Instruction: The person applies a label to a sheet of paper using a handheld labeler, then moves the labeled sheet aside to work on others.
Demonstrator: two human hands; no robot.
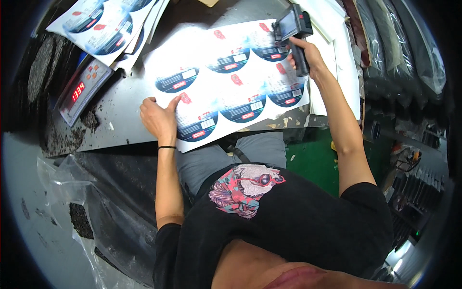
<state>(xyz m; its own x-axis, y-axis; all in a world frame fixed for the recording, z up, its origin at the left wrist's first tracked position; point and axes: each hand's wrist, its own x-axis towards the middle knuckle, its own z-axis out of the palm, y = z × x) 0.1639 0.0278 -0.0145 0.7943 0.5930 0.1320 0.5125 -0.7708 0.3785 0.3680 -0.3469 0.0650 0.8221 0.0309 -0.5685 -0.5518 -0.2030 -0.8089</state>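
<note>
A large white sheet printed with several blue-black disc labels [240,108] lies on the grey worktable, partly washed out by glare. My left hand [160,117] is at the sheet's left edge, its thumb over one disc. The other fingers are bent beside that edge, and whether they pinch it is hidden. In my right hand [309,57] is the black grip of a small handheld camera [299,21] with a lit, tilted screen. The camera is above the sheet's right end.
A digital scale [81,90] with a red display stands at the left, more printed sheets [104,27] above it. White papers [337,72] lie at the right. Scraps [285,121] litter the table's front. Plastic-wrapped items [393,36] line the far right; plastic sheeting [104,202] is at lower left.
</note>
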